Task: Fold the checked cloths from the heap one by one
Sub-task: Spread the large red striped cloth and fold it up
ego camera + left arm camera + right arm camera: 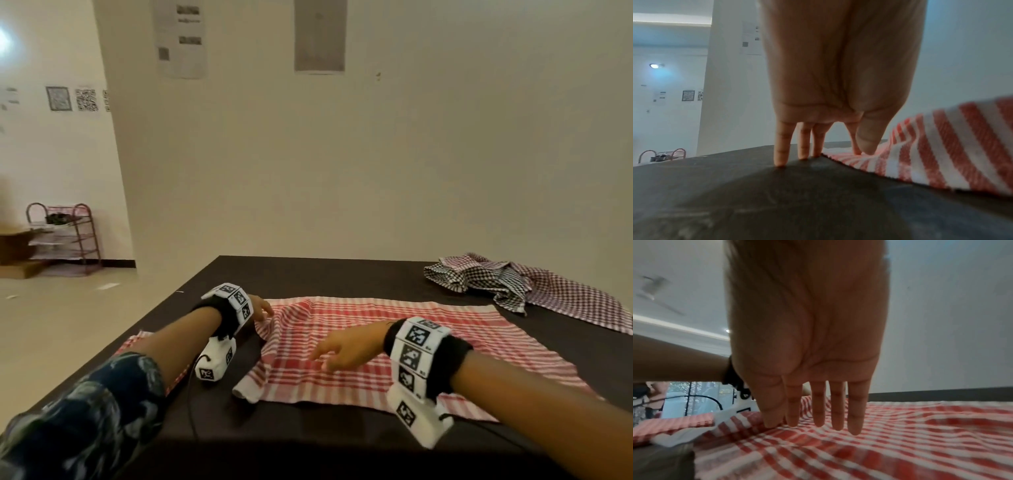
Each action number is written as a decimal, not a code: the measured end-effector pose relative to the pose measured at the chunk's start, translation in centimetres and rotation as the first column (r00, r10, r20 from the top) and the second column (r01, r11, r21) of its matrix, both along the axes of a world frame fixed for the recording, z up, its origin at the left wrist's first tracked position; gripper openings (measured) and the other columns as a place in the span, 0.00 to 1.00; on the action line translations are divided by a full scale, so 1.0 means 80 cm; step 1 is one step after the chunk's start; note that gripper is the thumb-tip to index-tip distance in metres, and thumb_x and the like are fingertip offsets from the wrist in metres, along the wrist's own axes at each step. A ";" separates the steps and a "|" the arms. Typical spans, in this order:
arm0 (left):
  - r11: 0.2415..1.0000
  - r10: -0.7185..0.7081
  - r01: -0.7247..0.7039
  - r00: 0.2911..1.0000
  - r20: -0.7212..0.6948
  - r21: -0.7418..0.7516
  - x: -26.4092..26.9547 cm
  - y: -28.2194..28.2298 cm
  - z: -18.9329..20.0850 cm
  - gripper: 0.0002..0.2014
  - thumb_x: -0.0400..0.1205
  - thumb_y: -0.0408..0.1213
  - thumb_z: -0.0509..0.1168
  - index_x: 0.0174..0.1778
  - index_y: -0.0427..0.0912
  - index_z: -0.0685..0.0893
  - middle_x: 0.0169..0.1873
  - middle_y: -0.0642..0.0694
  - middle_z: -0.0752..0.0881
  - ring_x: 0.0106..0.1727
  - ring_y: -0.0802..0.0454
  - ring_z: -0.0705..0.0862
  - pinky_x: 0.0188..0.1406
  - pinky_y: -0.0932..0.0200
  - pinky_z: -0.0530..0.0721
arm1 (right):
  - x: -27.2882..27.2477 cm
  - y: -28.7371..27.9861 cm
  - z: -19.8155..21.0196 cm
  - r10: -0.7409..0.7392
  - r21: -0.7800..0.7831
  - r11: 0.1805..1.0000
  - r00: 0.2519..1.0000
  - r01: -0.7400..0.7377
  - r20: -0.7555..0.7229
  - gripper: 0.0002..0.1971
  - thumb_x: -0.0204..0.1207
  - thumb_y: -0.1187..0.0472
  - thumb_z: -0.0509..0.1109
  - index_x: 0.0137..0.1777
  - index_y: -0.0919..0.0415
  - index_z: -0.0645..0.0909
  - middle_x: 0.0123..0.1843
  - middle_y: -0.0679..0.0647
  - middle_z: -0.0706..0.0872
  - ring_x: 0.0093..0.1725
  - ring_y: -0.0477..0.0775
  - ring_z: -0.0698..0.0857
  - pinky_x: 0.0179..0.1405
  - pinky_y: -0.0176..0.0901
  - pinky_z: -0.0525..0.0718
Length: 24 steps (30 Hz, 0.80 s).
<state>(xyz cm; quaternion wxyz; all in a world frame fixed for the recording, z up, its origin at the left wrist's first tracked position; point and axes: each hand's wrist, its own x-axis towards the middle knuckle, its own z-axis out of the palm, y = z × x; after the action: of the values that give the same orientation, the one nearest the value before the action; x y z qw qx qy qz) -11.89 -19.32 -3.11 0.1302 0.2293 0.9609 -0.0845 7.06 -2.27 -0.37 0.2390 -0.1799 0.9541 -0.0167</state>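
Two bare forearms are reaching in from the bottom of the head view over a dark brown tabletop, each wrist wearing a black band with white blocks of black-and-white markers. Lower right of centre, the right hand is lying palm down on a red-and-white checked cloth; its fingers are stretched straight and slightly spread, holding nothing, with the thumb tip touching the weave. Most of this cloth is spreading flat across the middle of the frame, and its near left corner is turned over, showing a white hem.

Left of centre, the left hand is sitting at the cloth's rumpled far left edge. In the left wrist view its fingers are pointing straight down: three tips are touching the bare tabletop just beside the cloth, while the forefinger and thumb are coming down close together on the fabric's edge; whether they are pinching it I cannot tell. Under the left forearm, at the lower left, more red-and-white checked fabric is showing.

Farther back, at the right edge, a heap of dark-and-white checked cloths is lying crumpled, well apart from both hands. Beyond the tabletop, a small maroon wire rack is standing against the cream wall at the far left.
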 end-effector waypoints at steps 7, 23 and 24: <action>1.000 0.014 -0.014 1.000 -0.016 -0.007 -0.118 -0.006 -0.046 0.26 0.82 0.44 0.61 0.77 0.46 0.67 0.76 0.43 0.71 0.75 0.43 0.72 0.76 0.47 0.69 | -0.015 -0.021 -0.007 0.100 -0.050 0.994 0.988 -0.095 0.118 0.22 0.85 0.62 0.55 0.79 0.58 0.65 0.76 0.59 0.68 0.74 0.59 0.70 0.64 0.39 0.65; 0.910 0.077 -0.016 0.988 -0.131 0.414 -0.002 0.019 0.062 0.07 0.80 0.32 0.59 0.45 0.38 0.83 0.48 0.38 0.85 0.44 0.44 0.80 0.46 0.52 0.80 | -0.004 -0.015 -0.020 0.150 -0.020 0.989 0.986 -0.149 0.070 0.22 0.84 0.55 0.58 0.77 0.44 0.65 0.72 0.56 0.68 0.70 0.57 0.69 0.74 0.58 0.68; 0.880 0.078 -0.019 0.991 -0.105 0.474 0.012 0.026 0.075 0.08 0.81 0.31 0.58 0.49 0.37 0.83 0.50 0.37 0.85 0.42 0.44 0.81 0.42 0.56 0.81 | 0.005 -0.009 -0.021 0.154 -0.037 0.988 0.986 -0.153 0.055 0.22 0.84 0.57 0.58 0.77 0.47 0.66 0.71 0.57 0.70 0.69 0.58 0.71 0.74 0.57 0.68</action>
<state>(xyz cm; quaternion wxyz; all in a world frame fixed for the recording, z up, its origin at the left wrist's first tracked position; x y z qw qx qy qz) -10.91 -17.22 2.90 0.0141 0.2243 0.9641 0.1417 7.47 -2.98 -2.02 0.2638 -0.2562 0.9297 -0.0189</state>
